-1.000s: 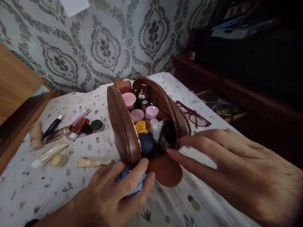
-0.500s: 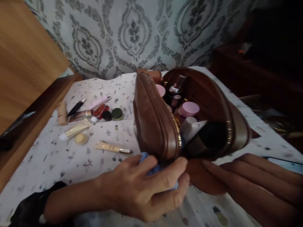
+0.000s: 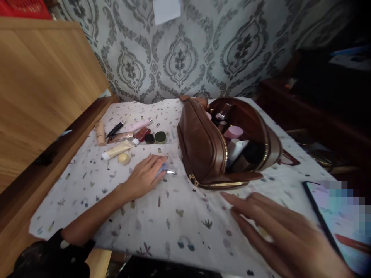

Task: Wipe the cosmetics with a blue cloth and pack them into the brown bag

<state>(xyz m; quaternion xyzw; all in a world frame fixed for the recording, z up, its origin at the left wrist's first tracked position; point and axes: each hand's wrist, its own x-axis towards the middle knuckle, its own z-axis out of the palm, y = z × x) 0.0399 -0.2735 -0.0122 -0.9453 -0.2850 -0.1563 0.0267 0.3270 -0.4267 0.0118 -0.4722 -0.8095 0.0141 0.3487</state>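
Note:
My left hand (image 3: 146, 173) lies low over the tablecloth, its fingers curled around a crumpled blue cloth (image 3: 162, 167). From under it pokes the silver cap (image 3: 171, 172) of a small tube, whose body is covered by the hand. My right hand (image 3: 281, 231) hovers over the front right of the table, fingers apart and holding nothing, slightly blurred. Ahead of it a brown makeup bag (image 3: 199, 144) stands unzipped. Inside are a pink-lidded jar (image 3: 234, 132), a white tube (image 3: 238, 148) and other cosmetics.
At the left lie a cream tube (image 3: 117, 150), a round yellow item (image 3: 124, 158), a beige tube (image 3: 100, 133), a black pen-like item (image 3: 116, 128), a pink tube (image 3: 140, 124) and a green-lidded jar (image 3: 160, 137). A phone (image 3: 327, 208) rests at right. Wooden panel (image 3: 55, 73) at left.
My left hand has moved left from the bag's front edge to the silver-capped tube, with the blue cloth. My right hand has come away from the bag's flap. The view has shifted back.

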